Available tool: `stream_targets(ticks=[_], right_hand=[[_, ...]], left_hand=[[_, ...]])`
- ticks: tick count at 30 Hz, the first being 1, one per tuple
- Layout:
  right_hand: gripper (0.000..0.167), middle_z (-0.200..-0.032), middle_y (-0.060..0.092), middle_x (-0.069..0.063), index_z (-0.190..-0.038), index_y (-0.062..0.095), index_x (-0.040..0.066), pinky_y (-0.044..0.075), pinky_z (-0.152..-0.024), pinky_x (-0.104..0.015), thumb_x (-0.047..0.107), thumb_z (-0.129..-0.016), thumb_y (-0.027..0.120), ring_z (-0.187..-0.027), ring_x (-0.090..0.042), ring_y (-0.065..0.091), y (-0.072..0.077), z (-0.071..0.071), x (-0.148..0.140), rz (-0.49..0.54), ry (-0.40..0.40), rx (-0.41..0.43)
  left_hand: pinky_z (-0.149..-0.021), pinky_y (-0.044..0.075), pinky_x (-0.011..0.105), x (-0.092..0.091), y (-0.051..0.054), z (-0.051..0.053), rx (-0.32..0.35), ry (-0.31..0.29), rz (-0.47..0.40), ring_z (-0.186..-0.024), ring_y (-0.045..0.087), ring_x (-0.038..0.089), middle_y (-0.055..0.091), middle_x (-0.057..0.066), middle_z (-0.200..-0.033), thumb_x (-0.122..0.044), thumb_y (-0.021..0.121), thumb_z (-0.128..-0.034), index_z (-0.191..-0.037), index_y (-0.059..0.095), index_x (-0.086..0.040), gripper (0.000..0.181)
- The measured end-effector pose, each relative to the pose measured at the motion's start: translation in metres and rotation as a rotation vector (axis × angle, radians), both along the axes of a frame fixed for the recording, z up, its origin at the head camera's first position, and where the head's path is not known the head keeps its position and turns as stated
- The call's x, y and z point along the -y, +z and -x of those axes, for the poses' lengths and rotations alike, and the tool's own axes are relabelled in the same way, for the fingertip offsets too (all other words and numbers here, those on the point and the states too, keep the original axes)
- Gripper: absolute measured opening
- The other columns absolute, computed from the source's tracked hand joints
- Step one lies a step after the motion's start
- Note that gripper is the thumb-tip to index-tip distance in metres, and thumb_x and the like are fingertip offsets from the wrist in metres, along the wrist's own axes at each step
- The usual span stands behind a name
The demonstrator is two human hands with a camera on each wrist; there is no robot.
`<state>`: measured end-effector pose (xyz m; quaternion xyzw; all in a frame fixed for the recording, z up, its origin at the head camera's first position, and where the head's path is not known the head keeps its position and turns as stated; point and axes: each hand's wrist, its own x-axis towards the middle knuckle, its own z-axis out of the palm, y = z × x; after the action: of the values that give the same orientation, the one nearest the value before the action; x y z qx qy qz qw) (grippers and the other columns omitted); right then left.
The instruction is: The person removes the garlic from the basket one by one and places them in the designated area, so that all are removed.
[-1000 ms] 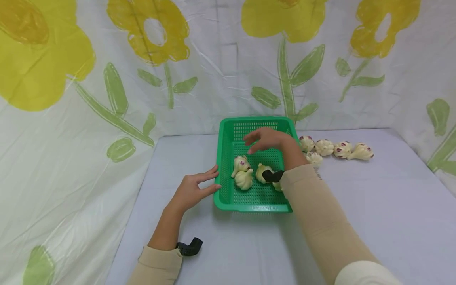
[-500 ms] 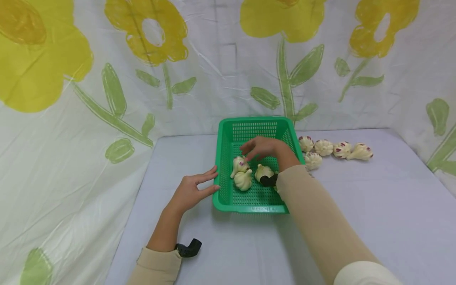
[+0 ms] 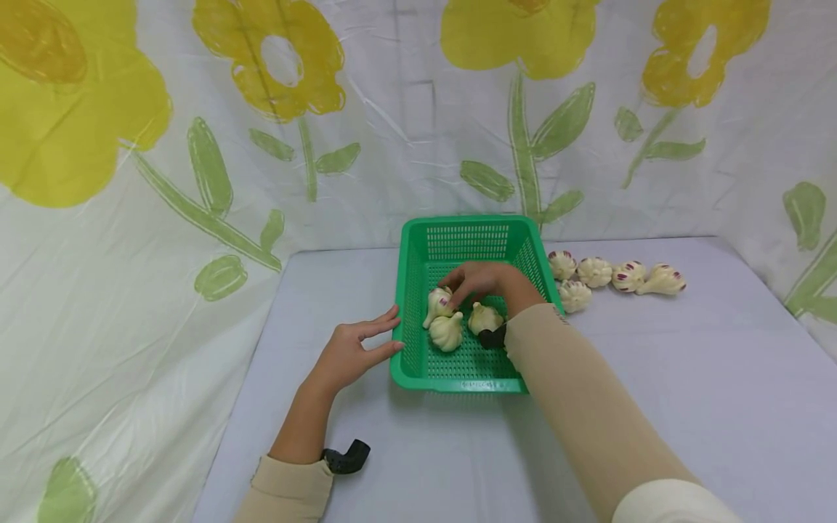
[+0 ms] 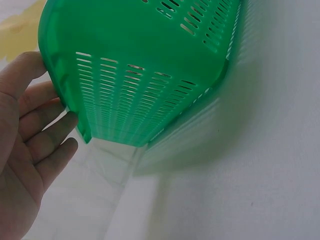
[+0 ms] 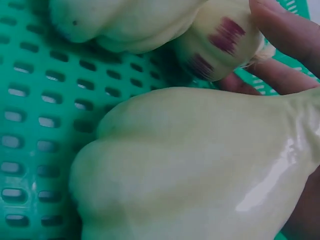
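Observation:
A green plastic basket (image 3: 458,383) stands on the table with several garlic bulbs in it. My right hand (image 3: 482,280) reaches inside, thumb and fingers on either side of a purple-streaked garlic bulb (image 3: 437,303); the right wrist view shows that streaked bulb (image 5: 227,37) between them. A plain garlic bulb (image 3: 447,333) lies against it, and another garlic bulb (image 3: 484,318) sits under my wrist, looming large in the right wrist view. My left hand (image 3: 353,352) touches the basket's left rim with extended fingers. My right forearm hides the basket's near right corner.
Outside the basket, to its right, several garlic bulbs (image 3: 595,272) lie in a loose row on the pale tabletop (image 3: 686,378). A white cloth with painted yellow flowers (image 3: 281,65) hangs behind the table.
My right hand has come down into the basket and its fingers have closed around the purple-streaked garlic bulb. My left hand stays at the rim.

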<state>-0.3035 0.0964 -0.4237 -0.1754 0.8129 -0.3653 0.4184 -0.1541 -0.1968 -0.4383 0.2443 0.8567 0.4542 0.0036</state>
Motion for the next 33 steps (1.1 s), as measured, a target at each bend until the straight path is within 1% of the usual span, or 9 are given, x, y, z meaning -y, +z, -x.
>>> stream_targets(ticks=[5,8,15,19,25,27,29,33], right_hand=[[0.077,-0.146,0.049,-0.007,-0.148,0.045,0.013,0.05,-0.101,-0.04,0.031,-0.082,0.08,-0.131,-0.025,0.05,-0.0042,0.0002,0.0024,-0.003,-0.002,0.015],[0.074,-0.144,0.051,-0.007,-0.147,0.047,0.013,0.052,-0.098,-0.038,0.031,-0.083,0.079,-0.127,-0.023,0.052,-0.0053,-0.0005,0.0032,-0.002,-0.005,0.022],[0.071,-0.142,0.051,-0.006,-0.146,0.048,0.013,0.05,-0.1,-0.04,0.032,-0.084,0.078,-0.127,-0.023,0.051,-0.0035,-0.0021,0.0059,-0.006,-0.001,0.045],[0.07,-0.141,0.052,-0.006,-0.145,0.049,0.014,0.051,-0.098,-0.039,0.03,-0.084,0.078,-0.126,-0.023,0.052,-0.002,-0.0029,0.0066,-0.006,-0.009,0.045],[0.066,-0.139,0.053,-0.008,-0.144,0.05,0.013,0.053,-0.093,-0.036,0.026,-0.084,0.077,-0.121,-0.023,0.054,-0.0013,-0.0029,0.0048,0.044,-0.025,0.065],[0.067,-0.139,0.053,-0.008,-0.144,0.049,0.013,0.053,-0.091,-0.036,0.025,-0.084,0.076,-0.12,-0.023,0.054,-0.0013,-0.002,0.0034,0.064,-0.037,0.06],[0.069,-0.14,0.052,-0.008,-0.146,0.047,0.013,0.053,-0.092,-0.037,0.024,-0.084,0.076,-0.122,-0.024,0.053,-0.0008,-0.0014,0.0022,0.091,-0.054,0.06],[0.073,-0.141,0.052,-0.009,-0.147,0.045,0.013,0.051,-0.098,-0.041,0.02,-0.082,0.078,-0.124,-0.025,0.052,-0.0006,0.001,0.0005,0.146,-0.083,0.061]], left_hand=[[-0.103,0.048,0.041,0.0,-0.0007,0.0,-0.009,-0.004,-0.004,-0.129,0.054,0.016,0.054,-0.007,-0.142,-0.036,0.074,-0.0877,-0.131,0.064,-0.014,0.05],[-0.103,0.048,0.041,-0.0001,-0.0002,-0.0006,-0.007,-0.006,-0.012,-0.13,0.054,0.016,0.054,-0.007,-0.142,-0.036,0.075,-0.0875,-0.131,0.064,-0.013,0.05],[-0.104,0.048,0.041,0.0002,-0.0004,-0.0005,0.003,-0.003,-0.013,-0.13,0.053,0.016,0.054,-0.007,-0.142,-0.035,0.075,-0.0873,-0.132,0.064,-0.014,0.05],[-0.103,0.048,0.041,0.0002,-0.0003,-0.0006,-0.001,-0.002,-0.01,-0.13,0.053,0.016,0.054,-0.007,-0.142,-0.035,0.075,-0.0874,-0.132,0.064,-0.014,0.05],[-0.103,0.048,0.041,0.0001,-0.0005,-0.0002,-0.005,-0.001,-0.01,-0.13,0.053,0.016,0.054,-0.007,-0.142,-0.035,0.075,-0.0871,-0.132,0.064,-0.015,0.05],[-0.103,0.048,0.041,0.0002,-0.0006,0.0001,-0.006,-0.002,-0.01,-0.13,0.053,0.016,0.054,-0.007,-0.142,-0.035,0.075,-0.0871,-0.132,0.064,-0.015,0.05],[-0.103,0.048,0.04,0.0002,-0.0006,0.0003,-0.004,-0.002,-0.008,-0.13,0.053,0.016,0.054,-0.007,-0.143,-0.035,0.075,-0.0873,-0.132,0.064,-0.015,0.051],[-0.103,0.048,0.04,-0.0001,-0.0007,0.0007,-0.001,0.001,-0.001,-0.13,0.053,0.015,0.053,-0.008,-0.142,-0.036,0.074,-0.0875,-0.132,0.063,-0.015,0.051]])
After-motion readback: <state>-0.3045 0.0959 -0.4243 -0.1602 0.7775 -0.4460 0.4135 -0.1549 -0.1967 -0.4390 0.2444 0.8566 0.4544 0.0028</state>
